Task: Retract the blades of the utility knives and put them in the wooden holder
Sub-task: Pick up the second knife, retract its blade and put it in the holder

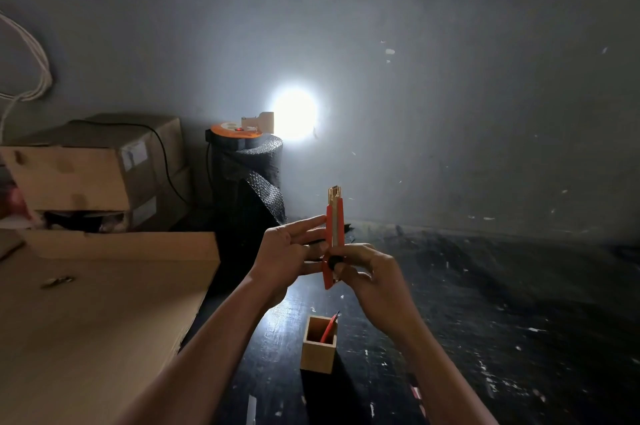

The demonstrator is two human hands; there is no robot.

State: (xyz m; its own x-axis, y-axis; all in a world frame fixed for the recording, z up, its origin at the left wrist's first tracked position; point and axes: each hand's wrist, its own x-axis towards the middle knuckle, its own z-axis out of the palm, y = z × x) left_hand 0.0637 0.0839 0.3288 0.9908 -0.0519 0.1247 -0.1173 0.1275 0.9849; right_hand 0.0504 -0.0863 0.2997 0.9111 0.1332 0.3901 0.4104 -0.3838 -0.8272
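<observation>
I hold an orange utility knife [334,227] upright in mid air above the dark floor. A short piece of blade shows at its top end. My right hand [367,272] grips its lower part, thumb on the black slider. My left hand [289,251] steadies it from the left, with the fingers stretched along the body. Below my hands stands a small square wooden holder [318,352]. Another orange knife [329,327] leans inside the holder.
A flat cardboard sheet [90,320] lies at the left with a small metal piece [57,281] on it. Stacked cardboard boxes [104,168] and a dark bubble-wrap roll [252,178] stand behind. A bright lamp [294,112] shines at the wall.
</observation>
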